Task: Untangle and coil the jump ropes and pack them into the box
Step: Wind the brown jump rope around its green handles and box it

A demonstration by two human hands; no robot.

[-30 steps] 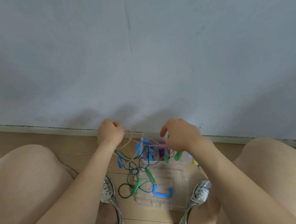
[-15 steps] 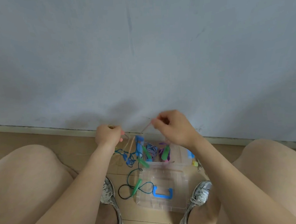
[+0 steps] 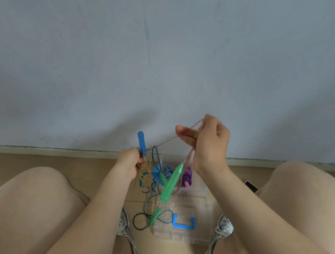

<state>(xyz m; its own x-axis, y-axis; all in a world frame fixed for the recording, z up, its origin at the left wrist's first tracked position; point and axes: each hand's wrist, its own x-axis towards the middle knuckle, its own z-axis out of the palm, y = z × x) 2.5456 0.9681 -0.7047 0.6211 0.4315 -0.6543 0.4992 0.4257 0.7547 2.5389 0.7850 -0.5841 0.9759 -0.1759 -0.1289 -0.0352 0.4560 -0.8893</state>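
Coloured rope tangle (image 3: 154, 179): dangling over the clear plastic box (image 3: 200, 191).
Left hand (image 3: 128, 162): I grip it, seemingly near the blue plastic handle (image 3: 141, 142).
Right hand (image 3: 208, 142): I pinch the thin pink rope (image 3: 169, 141) taut.
Method: ease loops out, no yanking.

The right hand (image 3: 208, 142) has risen, hauling up the pink rope (image 3: 167, 141) and a dangling green handle (image 3: 172, 183).

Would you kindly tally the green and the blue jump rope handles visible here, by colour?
Green plastic jump rope handles: 3
Blue plastic jump rope handles: 2
Total: 5
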